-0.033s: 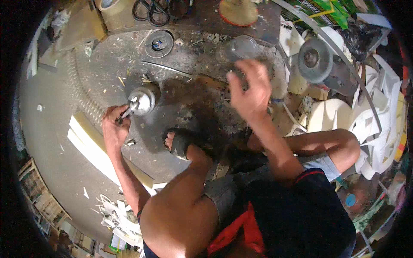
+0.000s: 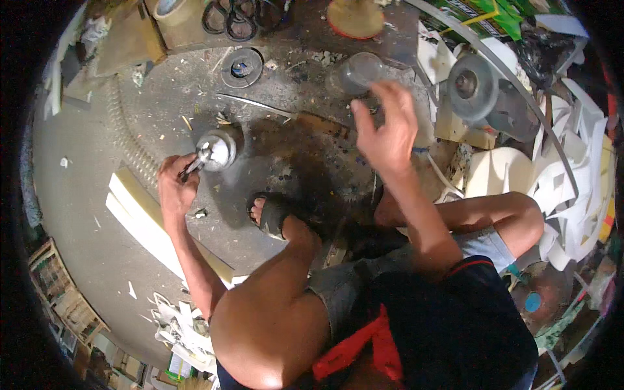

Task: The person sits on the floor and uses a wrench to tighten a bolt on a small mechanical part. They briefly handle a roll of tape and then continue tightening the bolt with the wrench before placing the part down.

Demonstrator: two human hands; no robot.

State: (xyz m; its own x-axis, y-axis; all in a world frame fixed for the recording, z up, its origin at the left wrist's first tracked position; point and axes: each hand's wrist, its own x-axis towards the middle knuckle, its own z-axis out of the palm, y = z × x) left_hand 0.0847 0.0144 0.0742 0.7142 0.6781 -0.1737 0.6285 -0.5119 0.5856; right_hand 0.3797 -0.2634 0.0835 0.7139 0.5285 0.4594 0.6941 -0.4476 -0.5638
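My left hand point(image 2: 179, 182) is closed on the dark handle of a metal spray gun point(image 2: 216, 151) with a round silver cup, low over the floor beside a clear coiled hose point(image 2: 121, 128). My right hand point(image 2: 387, 130) is raised with fingers apart and slightly curled, holding nothing visible, just below a clear round container point(image 2: 361, 70). Between my hands lies a long blade with a wooden handle point(image 2: 323, 127). A pale foam strip point(image 2: 143, 227) lies below my left forearm.
A wooden ledge point(image 2: 299, 39) at the top holds tape point(image 2: 168, 14), black scissors point(image 2: 237, 19) and a round red-rimmed object point(image 2: 356, 18). A grey ring point(image 2: 241, 67) lies below it. On the right are a grinding wheel point(image 2: 472, 91) and piled white offcuts point(image 2: 572, 182). My sandalled foot point(image 2: 272, 218) rests mid-floor.
My right hand has shifted slightly up and to the right. My left hand still holds the spray gun, with only a small shift in view.
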